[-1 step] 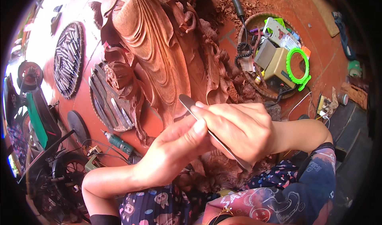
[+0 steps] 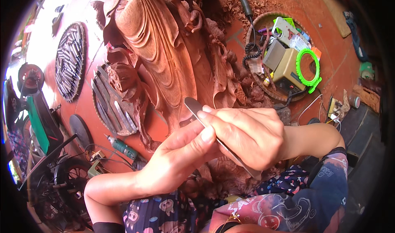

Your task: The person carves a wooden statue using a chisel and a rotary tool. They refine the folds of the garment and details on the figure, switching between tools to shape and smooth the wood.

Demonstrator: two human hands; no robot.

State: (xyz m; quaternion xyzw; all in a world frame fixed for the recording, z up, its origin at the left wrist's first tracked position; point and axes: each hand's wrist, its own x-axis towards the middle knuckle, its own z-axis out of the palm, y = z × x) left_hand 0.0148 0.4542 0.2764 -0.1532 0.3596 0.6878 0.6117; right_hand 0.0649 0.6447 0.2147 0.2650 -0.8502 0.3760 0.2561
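A thin, flat metal blade [image 2: 191, 105] with a rounded tip slants between my hands, its far end up and left, its near end emerging below my right hand. My right hand [image 2: 249, 136] is closed round its middle, thumb and forefinger near the rounded tip. My left hand [image 2: 181, 161] is closed too, with its thumb pressed at the blade's edge; its other fingers are partly hidden. Beyond both hands stands a large reddish carved wooden sculpture [image 2: 160, 52] with flowing drapery folds. More carved wood [image 2: 224, 173] shows beneath my hands.
Left of the sculpture, a round tray [image 2: 98, 105] holds several long chisels, and a basket [image 2: 57, 68] holds many short metal tools. A green power tool [image 2: 123, 148] lies nearby. At right, a basket [image 2: 249, 31] carries a beige control box [image 2: 286, 68] and a green ring [image 2: 299, 64]. A motorbike [image 2: 41, 122] stands left.
My right hand has shifted very slightly to the right. The grip of both hands on the blade looks the same.
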